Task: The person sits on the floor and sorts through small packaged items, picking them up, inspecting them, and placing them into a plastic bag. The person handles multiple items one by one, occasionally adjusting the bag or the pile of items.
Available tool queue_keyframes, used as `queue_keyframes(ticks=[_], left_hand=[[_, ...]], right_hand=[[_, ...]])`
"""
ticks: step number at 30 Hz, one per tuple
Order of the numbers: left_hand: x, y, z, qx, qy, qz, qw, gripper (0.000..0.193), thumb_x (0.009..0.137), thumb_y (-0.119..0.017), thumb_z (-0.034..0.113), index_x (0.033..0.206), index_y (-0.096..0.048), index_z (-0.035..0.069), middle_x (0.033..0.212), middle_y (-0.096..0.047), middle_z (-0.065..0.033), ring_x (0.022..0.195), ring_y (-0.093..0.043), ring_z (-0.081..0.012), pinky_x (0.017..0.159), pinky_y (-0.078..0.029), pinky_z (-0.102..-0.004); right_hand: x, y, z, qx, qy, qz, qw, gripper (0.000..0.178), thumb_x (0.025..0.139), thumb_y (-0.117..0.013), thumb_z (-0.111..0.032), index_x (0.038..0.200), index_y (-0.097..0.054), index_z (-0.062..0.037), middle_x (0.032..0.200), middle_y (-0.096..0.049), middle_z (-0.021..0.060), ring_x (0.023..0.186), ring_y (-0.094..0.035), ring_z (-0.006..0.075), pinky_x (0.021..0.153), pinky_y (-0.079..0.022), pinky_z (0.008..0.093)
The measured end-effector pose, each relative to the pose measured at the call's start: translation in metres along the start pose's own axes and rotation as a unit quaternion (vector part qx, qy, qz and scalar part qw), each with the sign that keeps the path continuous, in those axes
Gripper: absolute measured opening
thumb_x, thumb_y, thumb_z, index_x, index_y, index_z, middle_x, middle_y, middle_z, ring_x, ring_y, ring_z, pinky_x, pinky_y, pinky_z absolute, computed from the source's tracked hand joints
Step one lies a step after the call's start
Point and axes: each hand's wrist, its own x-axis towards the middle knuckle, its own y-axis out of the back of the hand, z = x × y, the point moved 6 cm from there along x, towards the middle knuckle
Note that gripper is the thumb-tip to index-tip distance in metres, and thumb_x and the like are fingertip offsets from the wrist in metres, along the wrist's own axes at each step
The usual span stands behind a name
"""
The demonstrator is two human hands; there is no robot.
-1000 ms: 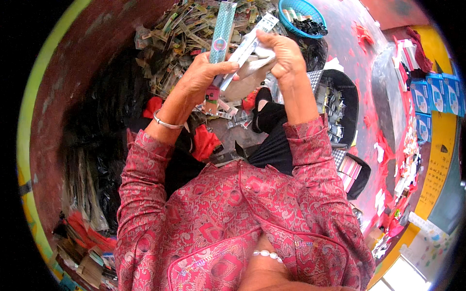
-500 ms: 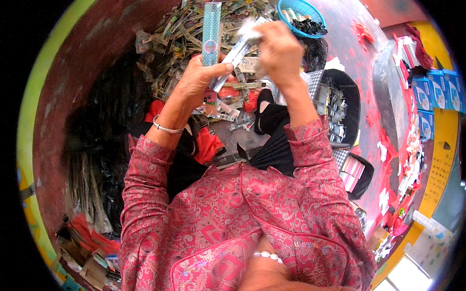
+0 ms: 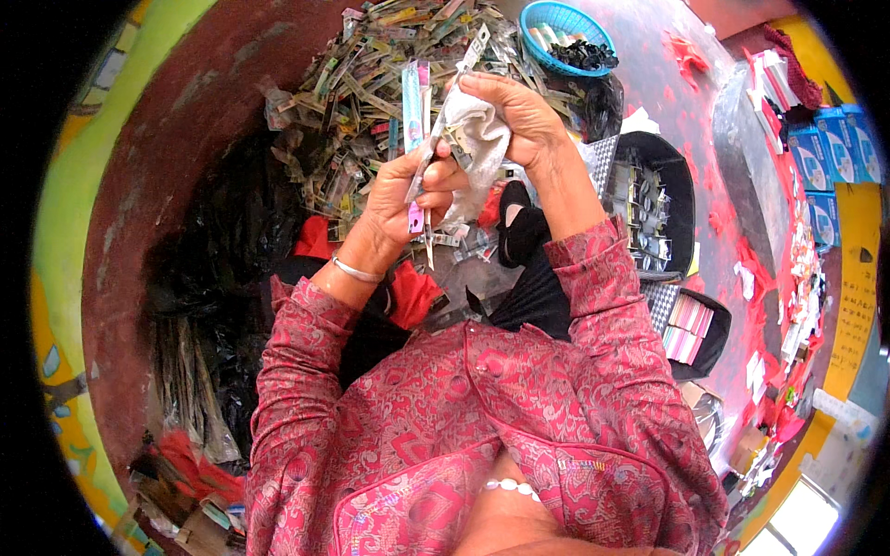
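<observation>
Packets in the left hand have turned from showing a broad patterned face to standing nearly edge-on, and the right hand has come lower, a white cloth now hanging plainly between the two hands. Left fingers are closed around a slim green packet, upright, with a pink-ended packet alongside. Right thumb and fingers pinch the cloth by a narrow whitish strip, which slants up past the thumb; whether they grip the strip too, I cannot tell. All of these are held above the floor. Toward the floor's far edge spreads a heap of slim packets, with a blue basket at the heap's far right corner. Nearer the floor's right edge sits a black case of small packs; black plastic sheeting lies toward the left edge
</observation>
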Motion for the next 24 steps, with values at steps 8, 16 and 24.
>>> queue_keyframes(ticks=[8,16,24], left_hand=[[-0.008,0.03,0.02,0.398,-0.021,0.299,0.867,0.041,0.084,-0.047,0.035,0.103,-0.051,-0.001,0.086,-0.06,-0.0114,0.067,-0.059,-0.0173,0.054,-0.05,-0.0285],[-0.003,-0.002,0.016,0.501,-0.063,0.239,0.83,0.03,0.073,-0.062,0.017,0.098,-0.056,0.003,0.085,-0.06,-0.0068,0.068,-0.058,-0.0124,0.057,-0.049,-0.0245],[-0.01,0.002,0.018,0.514,-0.029,0.25,0.82,0.037,0.065,-0.068,0.009,0.099,-0.057,0.001,0.086,-0.06,-0.0045,0.07,-0.057,-0.0121,0.064,-0.048,-0.0266]], right_hand=[[-0.008,0.022,-0.007,-0.144,0.099,0.161,0.971,0.01,0.071,-0.061,-0.007,0.077,-0.059,0.0016,0.07,-0.059,0.0068,0.059,-0.056,0.0123,0.055,-0.046,0.0246],[-0.012,0.018,-0.001,-0.269,0.135,0.207,0.931,0.013,0.066,-0.063,-0.009,0.071,-0.06,0.0029,0.064,-0.059,0.0073,0.05,-0.054,0.0119,0.044,-0.043,0.024],[-0.009,0.066,-0.066,-0.268,0.357,0.31,0.84,0.012,0.067,-0.064,-0.01,0.066,-0.057,0.0005,0.059,-0.053,0.0002,0.047,-0.043,0.0058,0.041,-0.034,0.0227]])
